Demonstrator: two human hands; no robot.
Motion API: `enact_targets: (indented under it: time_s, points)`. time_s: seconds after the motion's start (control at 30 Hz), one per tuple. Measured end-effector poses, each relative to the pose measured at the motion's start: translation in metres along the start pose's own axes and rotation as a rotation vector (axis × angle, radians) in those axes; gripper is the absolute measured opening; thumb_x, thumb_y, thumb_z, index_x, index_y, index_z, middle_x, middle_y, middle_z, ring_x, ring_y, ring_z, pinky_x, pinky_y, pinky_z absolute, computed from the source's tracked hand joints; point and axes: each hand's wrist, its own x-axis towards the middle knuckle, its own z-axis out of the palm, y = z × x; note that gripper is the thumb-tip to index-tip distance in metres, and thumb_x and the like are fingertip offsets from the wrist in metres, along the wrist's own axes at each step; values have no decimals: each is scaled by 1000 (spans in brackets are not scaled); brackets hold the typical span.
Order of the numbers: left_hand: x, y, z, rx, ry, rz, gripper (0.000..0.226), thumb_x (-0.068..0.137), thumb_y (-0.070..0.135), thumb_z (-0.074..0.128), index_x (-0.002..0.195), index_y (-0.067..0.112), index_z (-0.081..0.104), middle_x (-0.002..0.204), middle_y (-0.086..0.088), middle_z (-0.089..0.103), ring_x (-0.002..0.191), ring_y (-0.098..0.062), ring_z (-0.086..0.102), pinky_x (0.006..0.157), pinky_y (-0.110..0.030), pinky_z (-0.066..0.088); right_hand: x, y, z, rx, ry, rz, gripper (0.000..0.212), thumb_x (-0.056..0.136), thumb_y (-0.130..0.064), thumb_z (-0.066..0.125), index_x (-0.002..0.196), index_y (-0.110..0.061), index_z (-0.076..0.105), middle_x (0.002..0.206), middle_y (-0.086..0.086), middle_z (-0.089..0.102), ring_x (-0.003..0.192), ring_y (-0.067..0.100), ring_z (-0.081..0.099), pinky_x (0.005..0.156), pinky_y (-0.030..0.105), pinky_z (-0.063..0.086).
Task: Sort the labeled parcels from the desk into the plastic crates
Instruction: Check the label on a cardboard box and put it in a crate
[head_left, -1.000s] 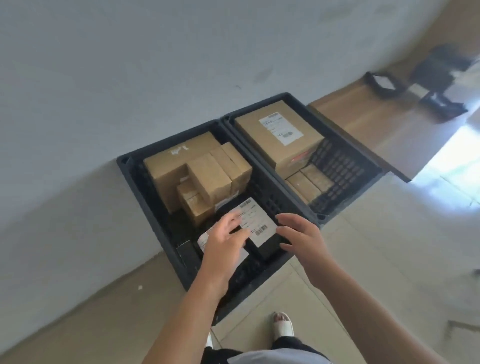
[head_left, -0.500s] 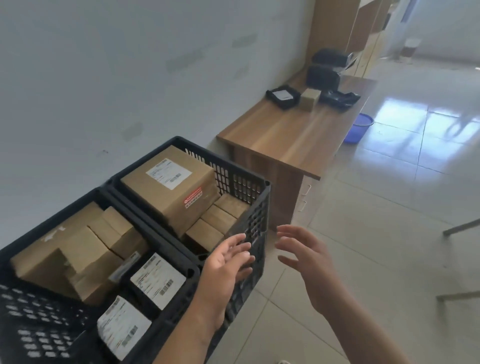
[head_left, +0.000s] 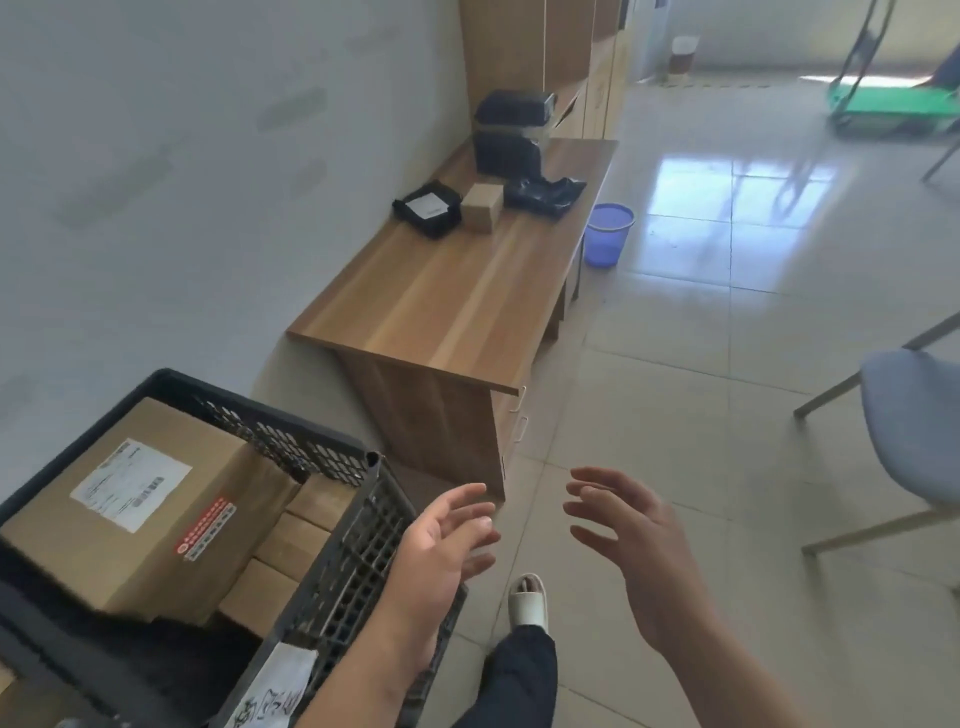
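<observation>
My left hand (head_left: 441, 545) and my right hand (head_left: 628, 530) hover in front of me with fingers spread, holding nothing. A black plastic crate (head_left: 337, 545) stands on the floor at lower left, with a large labeled cardboard box (head_left: 140, 499) and smaller brown boxes (head_left: 291, 540) inside it. Farther off, the wooden desk (head_left: 457, 301) carries a black labeled parcel (head_left: 428, 208), a small brown box (head_left: 483, 207), a black plastic bag (head_left: 543, 191) and stacked black parcels (head_left: 511, 130).
A blue waste basket (head_left: 607, 234) stands on the tiled floor beside the desk. A grey chair (head_left: 914, 421) is at the right. A green trolley (head_left: 893, 106) sits far back. My foot in a white slipper (head_left: 527, 597) is below my hands.
My hands have let go of the labeled parcel in the crate and drawn back empty. The view has swung right, from the crates toward the desk.
</observation>
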Motion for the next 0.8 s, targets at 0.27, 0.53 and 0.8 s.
enact_targets:
  time_s: [0.27,0.53,0.8]
  points:
    - [158,71,68,-5,-103,-7,28,98,11,65,123,23,68,123,-6,70,109,-24,72,96,-40,59,136,-90,-14,-45,81,-38,17,97,-6,63,103,-11,77,104,12,76,93,22,72,94,44,57]
    - [280,147,120,-36,-151,-23,26,97,13,67,120,26,68,120,-3,70,110,-24,70,86,-30,60,246,-160,-18,-38,128,-25,17,97,-7,64,100,-12,79,99,7,77,90,19,73,90,40,59]
    - [379,183,167,28,-117,-67,27,98,10,65,120,25,68,120,-3,69,109,-22,70,92,-35,59,366,-193,-42,-9,153,48,18,97,-9,63,99,-15,80,101,7,79,98,24,75,89,40,58]
